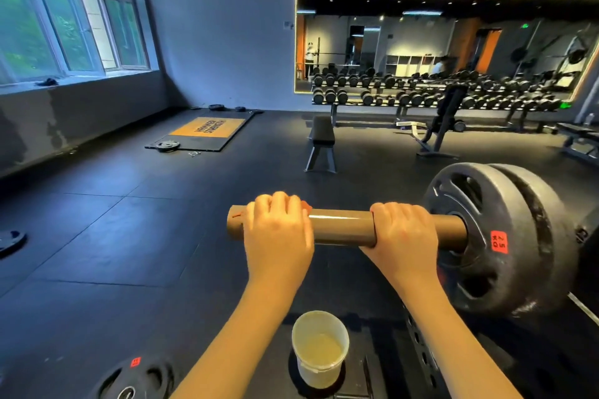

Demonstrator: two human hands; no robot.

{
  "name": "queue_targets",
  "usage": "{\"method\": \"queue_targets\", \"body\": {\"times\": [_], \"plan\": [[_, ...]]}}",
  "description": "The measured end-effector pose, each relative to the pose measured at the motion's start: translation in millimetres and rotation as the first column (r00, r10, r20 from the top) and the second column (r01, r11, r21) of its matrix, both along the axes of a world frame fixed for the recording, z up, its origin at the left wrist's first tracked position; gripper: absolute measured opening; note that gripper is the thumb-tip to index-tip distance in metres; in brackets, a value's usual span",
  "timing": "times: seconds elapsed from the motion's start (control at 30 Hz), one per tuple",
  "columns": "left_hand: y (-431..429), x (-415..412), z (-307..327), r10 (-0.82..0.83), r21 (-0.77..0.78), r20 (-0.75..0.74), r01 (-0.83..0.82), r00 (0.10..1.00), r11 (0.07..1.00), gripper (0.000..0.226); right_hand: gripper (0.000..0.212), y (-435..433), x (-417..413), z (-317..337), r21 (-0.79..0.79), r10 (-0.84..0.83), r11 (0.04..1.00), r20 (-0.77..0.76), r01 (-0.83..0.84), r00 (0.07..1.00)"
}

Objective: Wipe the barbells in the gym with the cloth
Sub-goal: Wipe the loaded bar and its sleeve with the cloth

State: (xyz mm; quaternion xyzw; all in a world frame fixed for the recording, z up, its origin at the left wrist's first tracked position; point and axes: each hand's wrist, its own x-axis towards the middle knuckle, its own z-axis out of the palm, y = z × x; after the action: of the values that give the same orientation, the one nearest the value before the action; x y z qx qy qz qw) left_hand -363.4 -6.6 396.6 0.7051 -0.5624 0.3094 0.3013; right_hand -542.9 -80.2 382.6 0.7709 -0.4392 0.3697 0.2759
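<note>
Gripping brown metal barbell sleeve (340, 227), fingers curled: left hand (278, 236) over orange cloth (306, 206) at end, right hand (403, 230) nr black weight plates (486, 269).

A gym is shown — a free-weights room. The floor (129, 236) is covered in black rubber tiles; along its far edge racked dumbbells (421, 97) are ranged beneath a wide wall mirror (453, 42). A flat bench (321, 136) and an incline bench (445, 116) are set mid-floor, a lifting platform (207, 129) is laid toward the far left corner, loose weight plates (167, 146) are scattered about, and a plate-loaded barbell (340, 227) is seen nearest.
</note>
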Motion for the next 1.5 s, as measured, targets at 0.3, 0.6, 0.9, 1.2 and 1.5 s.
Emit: {"method": "queue_targets", "body": {"times": [0.3,0.6,0.9,1.2,1.5], "plan": [[-5,24,20,-0.145,0.022,-0.034,0.146,0.989,0.989,0.037,0.043,1,1,0,0.01,-0.01,1.0,-0.018,0.01,1.0],[-4,-12,7,-0.299,0.082,-0.018,0.299,0.954,0.951,0.036,0.058,3,11,72,0.694,0.213,0.713,-0.348,0.098,0.913],[4,20,8,-0.156,0.045,-0.092,0.16,0.983,0.986,0.046,0.053,6,6,48,0.48,0.159,0.877,-0.297,0.003,0.941],[5,27,17,-0.243,0.158,-0.005,0.241,0.97,0.958,0.048,0.044,-2,7,15,0.091,0.146,0.987,-0.131,-0.135,0.981],[-2,-7,16,-0.204,0.142,-0.036,0.207,0.978,0.968,0.042,0.031,-3,9,0,-0.183,0.103,0.977,-0.044,-0.11,0.994]]}}
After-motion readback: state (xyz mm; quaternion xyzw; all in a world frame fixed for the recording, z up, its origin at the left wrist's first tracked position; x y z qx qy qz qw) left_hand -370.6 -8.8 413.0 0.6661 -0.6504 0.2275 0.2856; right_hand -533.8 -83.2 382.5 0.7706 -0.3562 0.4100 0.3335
